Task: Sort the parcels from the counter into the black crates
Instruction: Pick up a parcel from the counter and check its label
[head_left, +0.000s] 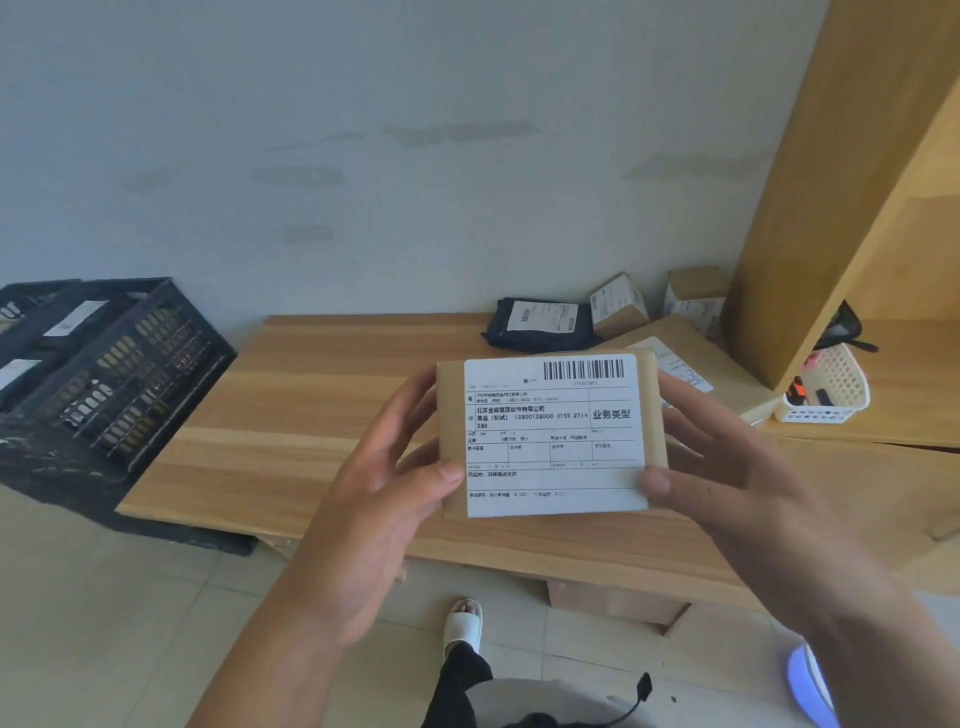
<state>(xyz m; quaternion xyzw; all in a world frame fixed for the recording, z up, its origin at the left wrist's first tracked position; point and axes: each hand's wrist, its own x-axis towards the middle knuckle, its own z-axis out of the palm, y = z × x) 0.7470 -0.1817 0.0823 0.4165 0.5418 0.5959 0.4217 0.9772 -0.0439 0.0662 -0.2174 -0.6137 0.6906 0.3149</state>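
parcel in both hands, held over the counter

we have the brown parcel (545, 436) up in front of us, label side facing the camera, barcode at the top. left hand (384, 493) grips its left edge, thumb on the lower left corner of the label. right hand (727, 467) grips the right edge, thumb on the lower right corner. parcel is off the wooden counter (291, 415), hanging over its middle. further back on the counter: a black bag parcel (540, 325), two small boxes (618, 304) and a flat carton (696, 358). white basket (831, 389) sits to the right. black crates (104, 364) stand left of the counter, labelled parcels inside.
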